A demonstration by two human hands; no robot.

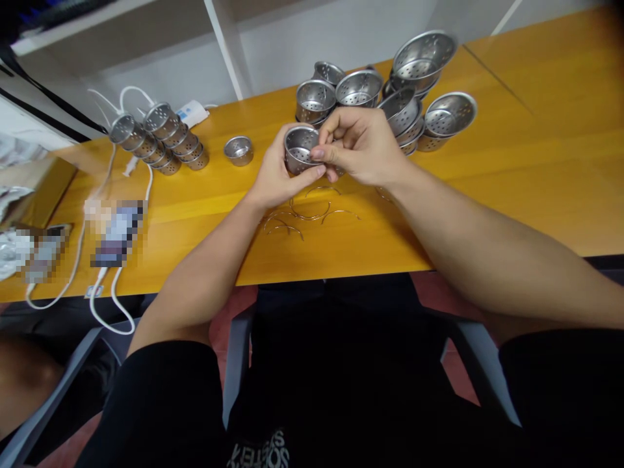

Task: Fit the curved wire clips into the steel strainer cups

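A small perforated metal cup (298, 148) is tilted up above the table, with my left hand (277, 170) closed around its left side and base. At its right rim my right hand (358, 144) is pinched shut, thumb against fingers; anything small between the fingertips is hidden. Below both hands, several thin curved wires (312, 214) lie loose on the wooden table (390, 237). To the left of my left hand, a single perforated cup (238, 151) stands upright on the table.
Stacked perforated cups (358, 88) and wider perforated bowls (423, 62) stand behind my right hand. More cup stacks (168, 133) lean at the left. A phone (118, 234) with white cables (80, 240) and a power strip (192, 114) are there too. Another person's knee (29, 383) shows lower left.
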